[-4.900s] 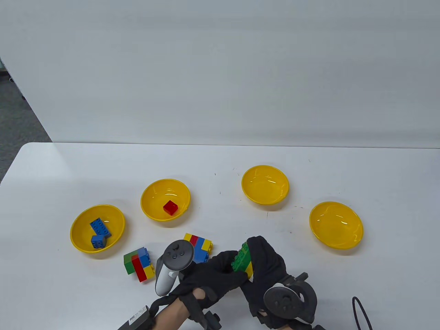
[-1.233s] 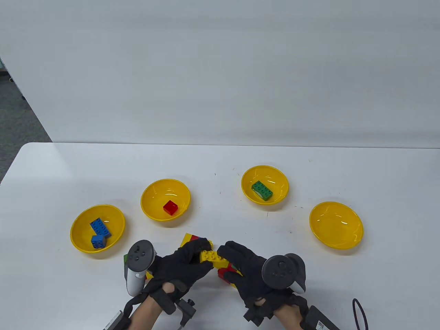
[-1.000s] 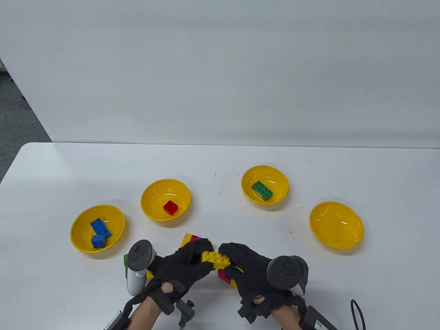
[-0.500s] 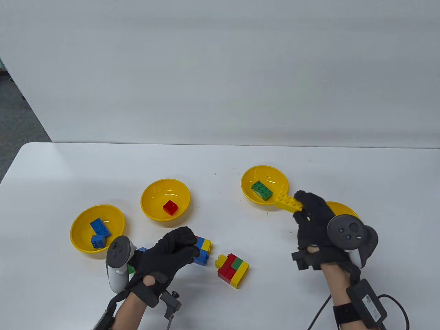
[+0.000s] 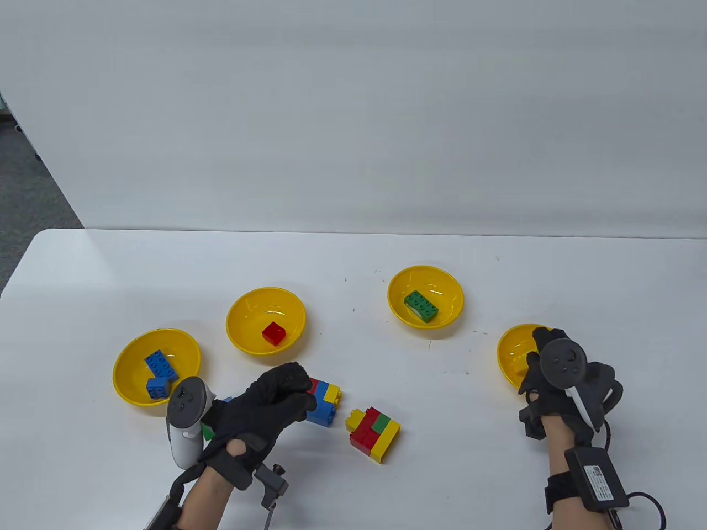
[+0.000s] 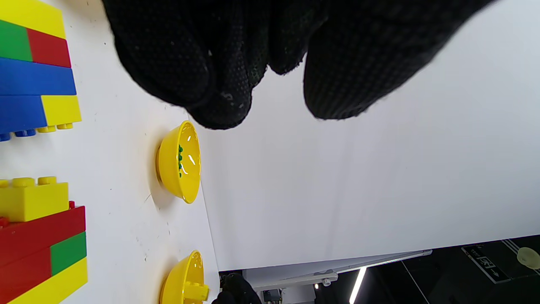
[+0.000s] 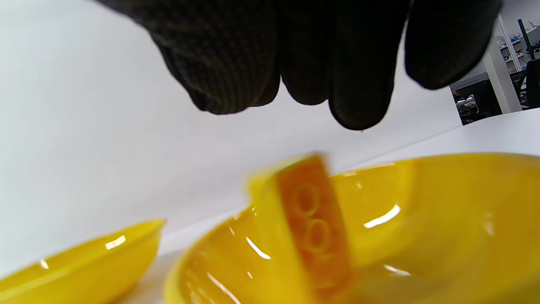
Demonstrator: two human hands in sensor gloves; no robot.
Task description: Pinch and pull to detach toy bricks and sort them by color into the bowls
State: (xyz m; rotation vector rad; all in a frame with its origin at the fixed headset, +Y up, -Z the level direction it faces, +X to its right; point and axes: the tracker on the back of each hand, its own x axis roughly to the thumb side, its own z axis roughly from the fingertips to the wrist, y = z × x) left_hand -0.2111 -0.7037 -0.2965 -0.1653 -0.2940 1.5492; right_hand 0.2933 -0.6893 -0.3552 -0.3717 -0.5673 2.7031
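Note:
A yellow brick (image 7: 312, 232), blurred, stands on end inside the far-right yellow bowl (image 5: 511, 345), free of any grip. My right hand (image 5: 538, 349) hovers over that bowl, its fingers (image 7: 354, 105) hanging relaxed above the brick and holding nothing. My left hand (image 5: 295, 382) hangs loosely curled and empty beside a blue, yellow and red cluster (image 5: 325, 402). A red, yellow and green cluster (image 5: 375, 435) lies on the table between my hands. A third cluster (image 5: 208, 432) is mostly hidden under my left hand.
The left bowl (image 5: 188, 353) holds two blue bricks. A second bowl (image 5: 243, 314) holds a red brick. The third bowl (image 5: 450, 287) holds a green brick (image 5: 421, 305). The table's front edge and a black cable (image 5: 646, 499) lie near my right wrist.
My right hand carried the yellow brick from beside the green-brick bowl to the far-right bowl and let it go. My left hand stayed by the clusters.

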